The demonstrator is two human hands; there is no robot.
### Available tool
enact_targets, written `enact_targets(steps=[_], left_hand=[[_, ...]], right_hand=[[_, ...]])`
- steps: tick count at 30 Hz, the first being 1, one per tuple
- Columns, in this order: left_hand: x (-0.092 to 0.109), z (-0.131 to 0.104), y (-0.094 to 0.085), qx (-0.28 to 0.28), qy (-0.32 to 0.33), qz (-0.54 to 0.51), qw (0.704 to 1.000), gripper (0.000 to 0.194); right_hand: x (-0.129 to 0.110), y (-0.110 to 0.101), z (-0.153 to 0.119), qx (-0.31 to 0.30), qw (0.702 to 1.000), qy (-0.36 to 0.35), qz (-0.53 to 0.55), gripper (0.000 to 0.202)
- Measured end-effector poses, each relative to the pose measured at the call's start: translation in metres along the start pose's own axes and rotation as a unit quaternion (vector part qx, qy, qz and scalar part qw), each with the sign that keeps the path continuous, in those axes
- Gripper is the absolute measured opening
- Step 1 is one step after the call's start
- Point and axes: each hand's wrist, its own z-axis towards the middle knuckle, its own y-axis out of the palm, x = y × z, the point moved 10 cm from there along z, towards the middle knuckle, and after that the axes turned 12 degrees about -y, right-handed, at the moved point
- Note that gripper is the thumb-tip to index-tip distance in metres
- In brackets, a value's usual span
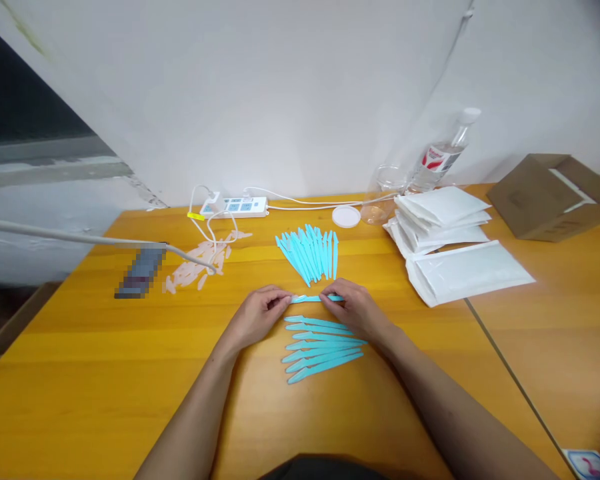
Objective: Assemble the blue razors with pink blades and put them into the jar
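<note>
Left hand (261,313) and right hand (355,308) pinch one blue stick (307,299); beyond the right, a bottle (445,152) of clear liquid, label (434,159) too small to read, beside a clear jar (375,212).

The wooden table (145,380) was strewn;
blue sticks (325,365) lay in two groups mid-table; pink pieces (186,272) and a power strip (257,207) lay left; a lid (347,216), envelopes (473,268) and a box (525,200) sat right.
</note>
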Motion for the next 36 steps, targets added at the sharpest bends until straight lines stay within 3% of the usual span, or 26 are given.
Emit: enact_targets(steps=[5,12,18,21,24,28,30,32,36], left_hand=[[-0.007,-0.004,-0.01,0.0,-0.016,-0.012,1.0,0.03],[0.007,-0.002,0.015,-0.018,0.023,0.011,1.0,0.029],[0.029,-0.011,0.02,0.051,0.113,0.131,0.984,0.023],[0.042,-0.019,0.032,0.043,0.156,0.166,0.973,0.029],[0.051,-0.025,0.048,0.006,0.181,0.19,0.965,0.024],[0.053,-0.027,0.052,-0.022,0.173,0.184,0.967,0.024],[0.049,-0.027,0.045,-0.033,0.169,0.16,0.972,0.026],[0.038,-0.024,0.022,-0.012,0.149,0.129,0.98,0.029],[-0.019,-0.024,-0.07,0.153,0.017,0.114,0.981,0.033]], right_hand=[[0.002,-0.001,0.0,0.005,1.0,0.012,0.015,0.011],[-0.008,0.006,0.003,-0.01,1.0,-0.013,0.023,0.012],[-0.02,0.009,0.001,-0.076,0.997,-0.006,-0.024,0.019],[0.001,-0.005,0.003,-0.086,0.99,0.089,-0.062,0.027],[0.04,-0.036,0.009,-0.018,0.96,0.23,-0.156,0.03],[0.076,-0.046,0.034,-0.011,0.927,0.287,-0.24,0.038],[0.088,-0.044,0.044,-0.028,0.921,0.3,-0.246,0.032],[0.097,-0.043,0.047,-0.042,0.918,0.319,-0.232,0.025],[0.109,-0.055,0.037,-0.034,0.917,0.357,-0.174,0.018]])
